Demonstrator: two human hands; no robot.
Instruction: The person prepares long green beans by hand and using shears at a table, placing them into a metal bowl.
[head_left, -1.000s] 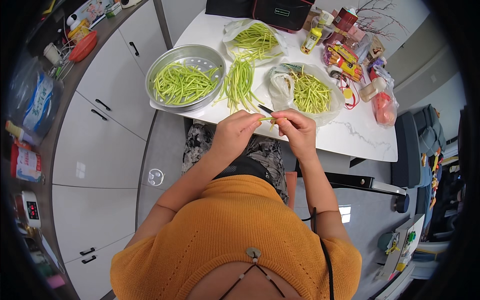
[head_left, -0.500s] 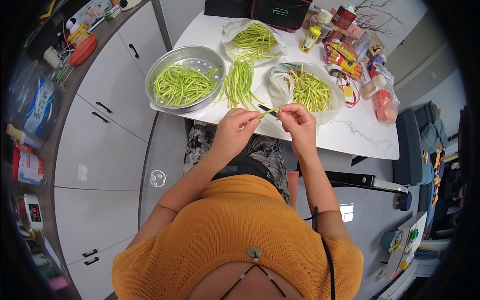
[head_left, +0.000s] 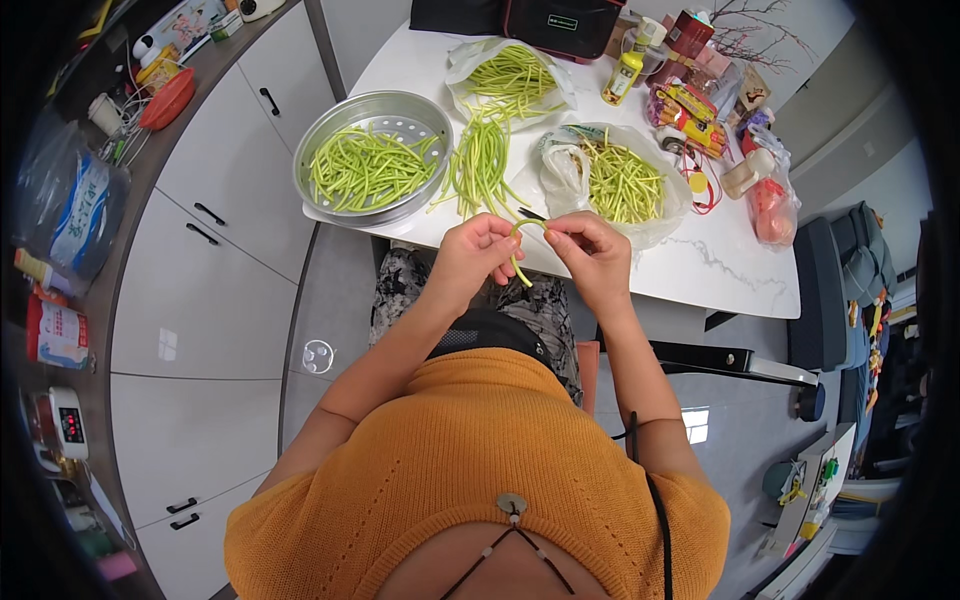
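Observation:
Between my two hands a thin green garlic scape [head_left: 518, 262] is bent into an arch just over the table's front edge. My left hand [head_left: 478, 252] pinches it on one side, its loose end hanging down. My right hand [head_left: 592, 256] grips the other end between thumb and fingers. Beyond them a loose bunch of garlic scapes [head_left: 478, 165] spreads out of a white plastic bag [head_left: 560, 88]. To the left, a round metal steamer pan [head_left: 300, 172] holds more stalks. Short yellowish-green pieces [head_left: 622, 182] fill another plastic bag [head_left: 672, 212] on the right.
A dark pointed object [head_left: 532, 213] lies by my fingers, partly hidden. On the white marbled table [head_left: 735, 265] stand a yellow bottle [head_left: 622, 78], snack packs [head_left: 688, 115] and a black bag [head_left: 560, 25]. White cabinets [head_left: 215, 310] curve along the left.
The garlic scape was nearly straight between my hands; now it curves, with one end drooping below my left fingers. My hands have come slightly closer together.

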